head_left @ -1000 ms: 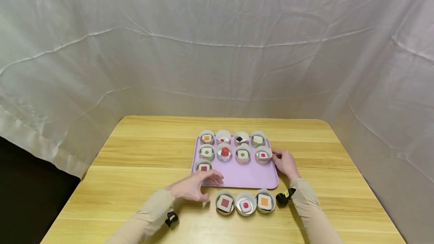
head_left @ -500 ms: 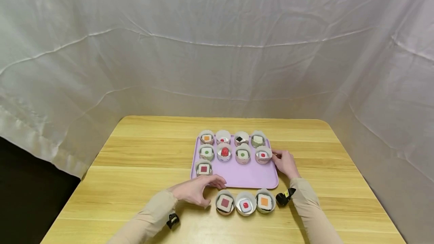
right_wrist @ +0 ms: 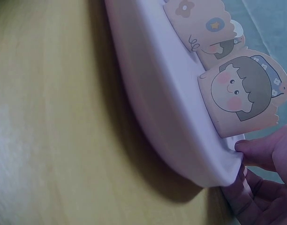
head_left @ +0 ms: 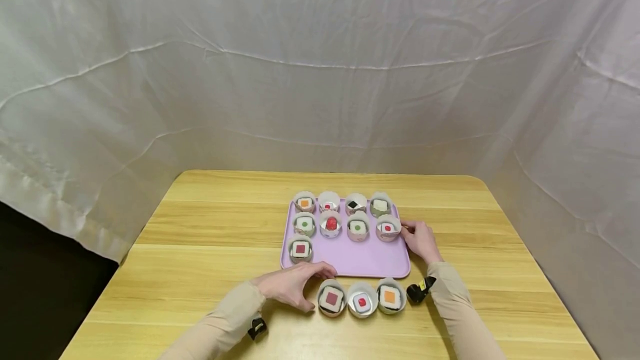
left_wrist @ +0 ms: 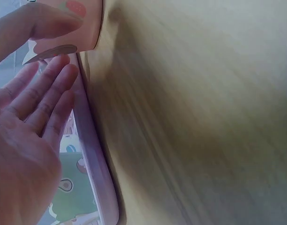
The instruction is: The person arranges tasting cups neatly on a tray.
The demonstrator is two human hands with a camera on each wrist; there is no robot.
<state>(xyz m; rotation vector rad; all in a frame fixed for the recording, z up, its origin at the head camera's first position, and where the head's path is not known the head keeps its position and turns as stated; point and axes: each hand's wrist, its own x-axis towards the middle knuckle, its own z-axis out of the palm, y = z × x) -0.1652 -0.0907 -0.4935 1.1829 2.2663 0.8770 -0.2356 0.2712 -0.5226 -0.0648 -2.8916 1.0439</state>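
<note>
My left hand is spread around the near left side of a paper cup, which holds a white square sushi-like piece with a dark red centre. In the left wrist view the fingers are extended and the thumb overlaps the pink cup; I cannot tell whether they touch. My right hand pinches the right rim of a lilac tray. The right wrist view has the thumb on the tray's rim and fingers beneath, beside a cup printed with a cartoon face.
Two more filled cups stand in the front row, one with a red-topped piece and one with an orange centre. Several filled cups stand on the tray in rows, including one at the front left. Pale curtains surround the wooden table.
My left hand has moved right and toward me, from beside the tray's front-left cup to the leftmost cup of the front row. The right hand stays on the tray.
</note>
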